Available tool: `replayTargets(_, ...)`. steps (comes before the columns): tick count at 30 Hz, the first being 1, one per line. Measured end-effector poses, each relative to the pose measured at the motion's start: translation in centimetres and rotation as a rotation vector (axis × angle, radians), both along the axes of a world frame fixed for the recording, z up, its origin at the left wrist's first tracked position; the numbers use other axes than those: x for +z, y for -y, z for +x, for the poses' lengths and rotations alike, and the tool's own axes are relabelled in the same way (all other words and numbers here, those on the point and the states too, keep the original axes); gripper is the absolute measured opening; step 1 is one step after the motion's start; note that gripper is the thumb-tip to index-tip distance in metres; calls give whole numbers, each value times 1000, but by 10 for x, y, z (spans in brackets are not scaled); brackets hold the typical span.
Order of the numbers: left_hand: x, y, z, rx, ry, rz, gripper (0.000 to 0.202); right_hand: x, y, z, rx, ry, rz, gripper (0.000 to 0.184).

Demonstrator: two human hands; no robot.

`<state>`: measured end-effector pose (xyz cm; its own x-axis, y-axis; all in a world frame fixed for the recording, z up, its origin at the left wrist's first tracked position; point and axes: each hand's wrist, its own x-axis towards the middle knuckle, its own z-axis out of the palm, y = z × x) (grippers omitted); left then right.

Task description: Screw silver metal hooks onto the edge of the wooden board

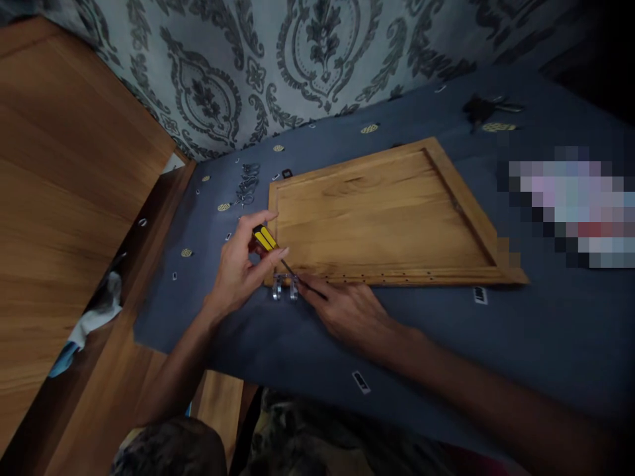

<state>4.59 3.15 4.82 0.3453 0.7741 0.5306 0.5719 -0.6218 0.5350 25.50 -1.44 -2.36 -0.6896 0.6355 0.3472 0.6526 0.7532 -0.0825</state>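
A screwdriver (265, 238) with a yellow and black handle sits in my left hand (243, 258), thumb and forefinger spread around it. Its dark shaft slants down toward the near edge of a framed wooden board (357, 218) lying on the cloth. At that edge, near the left corner, two metal hooks (285, 287) hang over the front. My right hand (352, 314) has its fingers closed beside the hooks and the shaft's lower end; what they pinch is hidden. Several small dark holes run along the board's near rim.
More metal hooks (248, 184) lie in a row on the dark blue cloth (421, 370) left of the board. A blurred dark object (483, 111) rests at the back right. A wooden panel (64, 198) rises at left, and patterned wallpaper (317, 53) stands behind. A pixelated patch covers the right.
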Motion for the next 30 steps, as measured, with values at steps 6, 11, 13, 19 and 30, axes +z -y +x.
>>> replayTargets(6, 5, 6, -6, 15, 6, -90, 55, 1, 0, 0, 3, -10, 4, 47)
replayTargets(11, 0, 6, -7, -72, 72, -111, 46, -5, -2, -1, -22, -46, 37, 41)
replayTargets(13, -4, 4, -7, -116, 106, -82, 44, -7, -3, -1, -26, -63, 72, 39)
replayTargets(19, -18, -2, -4, -79, 179, 69, 47, -8, -1, 1, -16, -91, 124, 47)
replayTargets(30, -20, -2, -5, -87, 283, 0, 47, -7, -2, 1, -18, -115, 148, 51)
